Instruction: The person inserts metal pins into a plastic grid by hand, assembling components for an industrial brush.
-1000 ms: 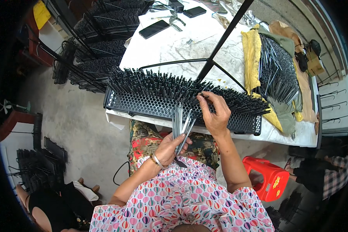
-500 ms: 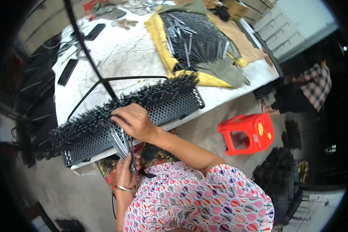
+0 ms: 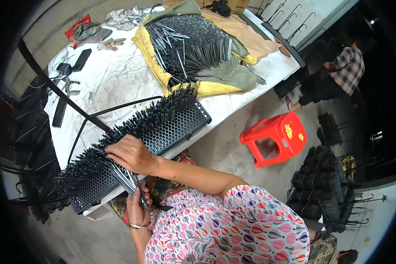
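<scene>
My left hand (image 3: 137, 207) is closed round a bundle of thin metal rods (image 3: 125, 179), held slanting at the tray's near side. Just above the bundle's upper ends, my right hand (image 3: 132, 155) is bent into a pinch against the standing rods; its fingertips are hidden, so what they grip cannot be made out. A long black tray (image 3: 169, 135) full of round holes lies along the table's near edge. Many dark rods (image 3: 145, 121) stand upright, close together, along its far part. On an opened yellow-and-green sack (image 3: 215, 89) lies a big heap of similar rods (image 3: 193, 46).
A black bar frame (image 3: 59, 88) rises over the white-covered table (image 3: 110, 79). Gloves (image 3: 111, 44) and small black items lie at its back left. A red plastic stool (image 3: 275, 138) stands on the floor to the right; beyond it is another person (image 3: 345, 72). Black racks (image 3: 317, 176) are stacked at right.
The view has shifted, so the table and sack sit further left. Both hands remain at the tray, my right hand still over the bundle in my left.
</scene>
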`<state>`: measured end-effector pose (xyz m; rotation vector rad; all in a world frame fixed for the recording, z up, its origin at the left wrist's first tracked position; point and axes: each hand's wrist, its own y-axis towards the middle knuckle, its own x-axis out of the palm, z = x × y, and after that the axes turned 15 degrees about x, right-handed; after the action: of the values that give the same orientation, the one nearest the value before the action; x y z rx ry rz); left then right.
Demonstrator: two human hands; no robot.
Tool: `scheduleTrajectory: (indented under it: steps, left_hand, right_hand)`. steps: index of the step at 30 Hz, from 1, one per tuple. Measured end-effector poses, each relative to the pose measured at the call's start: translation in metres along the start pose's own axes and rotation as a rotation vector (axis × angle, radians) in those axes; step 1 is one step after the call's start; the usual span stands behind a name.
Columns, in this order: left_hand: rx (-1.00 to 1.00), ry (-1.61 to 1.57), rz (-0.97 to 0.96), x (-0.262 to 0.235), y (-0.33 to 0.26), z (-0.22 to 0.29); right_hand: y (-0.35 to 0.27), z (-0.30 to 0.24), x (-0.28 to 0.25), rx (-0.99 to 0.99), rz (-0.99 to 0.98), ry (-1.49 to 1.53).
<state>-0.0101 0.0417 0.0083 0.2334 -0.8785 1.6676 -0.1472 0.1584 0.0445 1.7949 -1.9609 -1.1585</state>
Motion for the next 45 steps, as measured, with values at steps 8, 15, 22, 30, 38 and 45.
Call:
scheduleTrajectory:
  steps: [8, 15, 22, 30, 38, 45]
  left_hand:
    - [0.002, 0.023, 0.014, 0.001, -0.001, 0.001]
    - [0.029, 0.061, -0.014, 0.000, -0.002, -0.004]
    - [-0.006, 0.095, 0.007, 0.011, 0.001, -0.002]
    - [-0.001, 0.124, 0.034, 0.002, 0.000, 0.005]
    - [0.011, 0.001, -0.046, -0.009, 0.009, -0.011]
    - [-0.029, -0.028, -0.066, -0.003, 0.010, 0.001]
  right_hand:
    - [-0.005, 0.004, 0.003, -0.080, -0.055, -0.092]
    - [-0.008, 0.004, 0.003, -0.041, -0.004, -0.054]
    - [-0.007, -0.004, 0.002, -0.023, 0.036, -0.149]
    - [-0.009, -0.006, 0.002, -0.067, -0.041, -0.086]
    - [-0.033, -0.006, -0.040, 0.216, -0.131, -0.065]
    - [-0.067, -0.013, -0.053, 0.476, -0.307, 0.016]
